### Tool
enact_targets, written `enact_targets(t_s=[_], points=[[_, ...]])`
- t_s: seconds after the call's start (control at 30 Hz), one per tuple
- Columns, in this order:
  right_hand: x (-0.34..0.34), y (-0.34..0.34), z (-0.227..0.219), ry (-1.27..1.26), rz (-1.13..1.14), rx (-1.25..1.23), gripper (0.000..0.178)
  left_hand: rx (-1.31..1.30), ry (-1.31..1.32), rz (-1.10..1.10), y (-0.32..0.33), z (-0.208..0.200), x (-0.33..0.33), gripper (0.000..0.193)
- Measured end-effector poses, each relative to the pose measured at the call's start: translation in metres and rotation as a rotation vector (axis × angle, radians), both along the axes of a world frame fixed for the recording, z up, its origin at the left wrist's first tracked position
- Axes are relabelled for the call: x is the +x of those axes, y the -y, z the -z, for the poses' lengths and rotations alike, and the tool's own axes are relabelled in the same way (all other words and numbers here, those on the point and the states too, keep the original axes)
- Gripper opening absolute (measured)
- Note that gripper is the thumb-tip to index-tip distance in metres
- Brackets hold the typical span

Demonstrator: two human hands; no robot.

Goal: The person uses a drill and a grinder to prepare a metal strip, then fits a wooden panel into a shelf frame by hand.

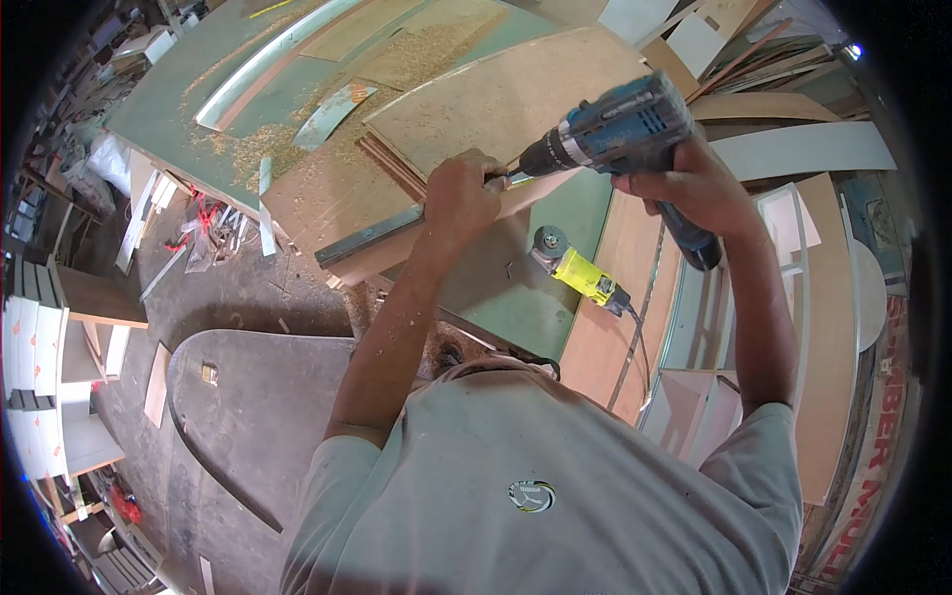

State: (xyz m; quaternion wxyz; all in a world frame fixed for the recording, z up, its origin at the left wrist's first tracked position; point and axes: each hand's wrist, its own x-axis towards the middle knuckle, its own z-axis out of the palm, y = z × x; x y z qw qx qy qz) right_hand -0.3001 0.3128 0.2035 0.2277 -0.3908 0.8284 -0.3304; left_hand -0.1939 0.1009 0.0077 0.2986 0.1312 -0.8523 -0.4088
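My right hand [694, 188] is wrapped round the handle of a blue and black cordless drill [625, 124], which points left. The bit end of the drill reaches the fingers of my left hand [464, 188]. Those fingers are closed at the edge of a wooden board [317, 203]; what they pinch is hidden. A dark metal strip [369, 236] lies along the same edge, and one end of it runs up to my left hand. Behind that hand, a large curved wooden panel [486, 94] rests on the board.
On the green-topped table [476, 297], a yellow-green angle grinder [580, 275] lies with its cord trailing toward me. Sawdust [426, 55] and offcuts cover the far part. A dark round-ended panel [268, 397] is at lower left. Boards and frames [803, 149] crowd the right.
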Motion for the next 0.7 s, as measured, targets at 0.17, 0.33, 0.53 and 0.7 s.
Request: enact_targets(t_s=[0.17,0.33,0.53,0.7], points=[[0.004,0.039,-0.036,-0.11,-0.136,0.183,0.038,0.01,0.011,0.03,0.003,-0.003,0.002,0.017],[-0.008,0.071,-0.055,-0.197,-0.266,0.387,0.039,0.047,0.026,0.007,0.002,0.0,0.0,0.015],[-0.013,0.077,-0.056,-0.149,-0.238,0.441,0.034,0.02,0.045,0.002,0.002,-0.001,-0.001,0.015],[-0.017,0.071,-0.049,-0.117,-0.214,0.477,0.041,0.04,0.041,0.008,0.002,-0.003,0.001,0.014]])
